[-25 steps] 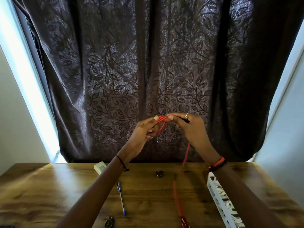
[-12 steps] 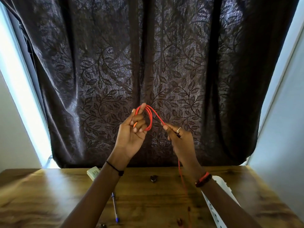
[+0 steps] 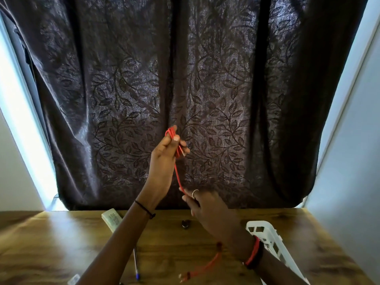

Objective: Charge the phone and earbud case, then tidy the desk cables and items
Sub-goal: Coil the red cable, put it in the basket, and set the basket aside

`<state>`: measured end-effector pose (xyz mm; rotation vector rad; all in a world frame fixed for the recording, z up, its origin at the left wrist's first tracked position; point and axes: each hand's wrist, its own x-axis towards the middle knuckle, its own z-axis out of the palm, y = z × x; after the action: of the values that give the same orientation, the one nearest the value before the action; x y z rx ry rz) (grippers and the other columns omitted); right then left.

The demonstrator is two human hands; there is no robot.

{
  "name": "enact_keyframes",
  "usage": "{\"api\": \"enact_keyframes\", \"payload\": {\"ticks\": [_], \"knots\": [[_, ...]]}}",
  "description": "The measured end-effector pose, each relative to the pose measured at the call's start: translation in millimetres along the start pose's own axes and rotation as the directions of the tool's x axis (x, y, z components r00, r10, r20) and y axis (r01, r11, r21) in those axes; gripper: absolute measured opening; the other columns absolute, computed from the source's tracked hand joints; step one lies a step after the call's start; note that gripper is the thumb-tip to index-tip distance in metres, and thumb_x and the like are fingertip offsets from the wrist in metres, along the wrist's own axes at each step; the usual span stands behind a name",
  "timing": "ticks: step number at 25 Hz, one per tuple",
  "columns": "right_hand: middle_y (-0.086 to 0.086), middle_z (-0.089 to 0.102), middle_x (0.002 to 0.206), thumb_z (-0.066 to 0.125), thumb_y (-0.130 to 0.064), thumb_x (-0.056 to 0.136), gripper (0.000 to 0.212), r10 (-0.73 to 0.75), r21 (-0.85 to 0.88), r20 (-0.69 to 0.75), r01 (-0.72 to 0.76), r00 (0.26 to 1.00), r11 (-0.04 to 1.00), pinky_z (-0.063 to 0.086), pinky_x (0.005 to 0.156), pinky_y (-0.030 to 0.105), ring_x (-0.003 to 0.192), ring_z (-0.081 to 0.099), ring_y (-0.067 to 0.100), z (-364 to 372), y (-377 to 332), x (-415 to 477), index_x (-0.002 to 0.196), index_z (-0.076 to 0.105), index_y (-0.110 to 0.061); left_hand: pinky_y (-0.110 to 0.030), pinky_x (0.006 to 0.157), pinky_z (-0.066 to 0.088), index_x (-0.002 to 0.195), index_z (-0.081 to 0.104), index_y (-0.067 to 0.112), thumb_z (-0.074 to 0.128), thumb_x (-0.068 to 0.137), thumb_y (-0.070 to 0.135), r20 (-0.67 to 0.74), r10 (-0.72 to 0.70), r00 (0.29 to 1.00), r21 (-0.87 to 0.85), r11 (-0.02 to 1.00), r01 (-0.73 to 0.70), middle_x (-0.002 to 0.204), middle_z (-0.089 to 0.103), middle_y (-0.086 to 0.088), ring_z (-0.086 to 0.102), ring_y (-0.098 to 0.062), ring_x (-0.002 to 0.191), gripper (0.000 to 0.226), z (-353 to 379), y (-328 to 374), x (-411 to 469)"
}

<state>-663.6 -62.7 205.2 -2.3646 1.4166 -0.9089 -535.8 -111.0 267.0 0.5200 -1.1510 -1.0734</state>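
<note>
My left hand (image 3: 164,153) is raised in front of the curtain and holds a small coil of red cable (image 3: 177,173) wound around its fingers. A strand of that cable runs down to my right hand (image 3: 205,208), which pinches it lower down, just above the desk's far edge. The cable's loose tail lies blurred on the wooden desk (image 3: 51,243) near the front, ending in a plug. No phone or earbud case can be identified with certainty.
A white plastic basket (image 3: 267,237) stands on the desk at the right. A white power strip (image 3: 112,220) lies at the back left, a small dark object (image 3: 185,224) at back centre, a blue pen (image 3: 136,264) near the front. A dark leaf-patterned curtain (image 3: 205,99) hangs behind.
My left hand has stayed up with the coil while my right hand has dropped down along the cable, drawing a strand out. The tail has slid nearer on the desk.
</note>
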Motion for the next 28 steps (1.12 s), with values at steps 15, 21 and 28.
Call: {"api": "enact_keyframes", "payload": {"ticks": [15,21,28], "knots": [[-0.012,0.040,0.074,0.053,-0.014,0.093,0.028,-0.054,-0.008,-0.147,0.053,0.988,0.999,0.034,0.053,0.009,0.056,0.043,0.007,-76,21,-6,0.119,0.064,-0.014,-0.021,0.049,0.042,0.101,0.062,0.026,0.049,0.096,0.015,0.365,-0.151,0.919,0.738,0.648,-0.187,0.057,0.049,0.008,0.046,-0.001,0.046,0.018,-9,-18,-25],[-0.009,0.065,0.085,0.052,-0.009,0.093,0.020,-0.011,0.112,-0.285,0.045,0.958,0.993,0.038,0.064,0.002,0.070,0.056,-0.011,-76,28,-1,0.108,0.064,-0.014,-0.013,0.045,0.029,0.101,0.064,0.017,0.039,0.098,0.021,0.363,-0.358,0.860,0.389,0.897,0.210,0.054,0.036,0.011,0.034,-0.003,0.045,0.025,-13,-26,-39],[0.004,0.064,0.087,0.068,-0.015,0.083,0.015,-0.077,-0.055,-0.514,0.057,0.854,0.997,0.038,0.069,-0.003,0.070,0.054,0.002,-55,35,3,0.097,0.072,-0.011,-0.019,0.054,0.025,0.107,0.068,0.016,0.044,0.094,0.031,0.327,-0.359,0.874,0.269,0.922,0.278,0.059,0.027,0.007,0.027,-0.006,0.051,0.031,-16,-28,-58]]}}
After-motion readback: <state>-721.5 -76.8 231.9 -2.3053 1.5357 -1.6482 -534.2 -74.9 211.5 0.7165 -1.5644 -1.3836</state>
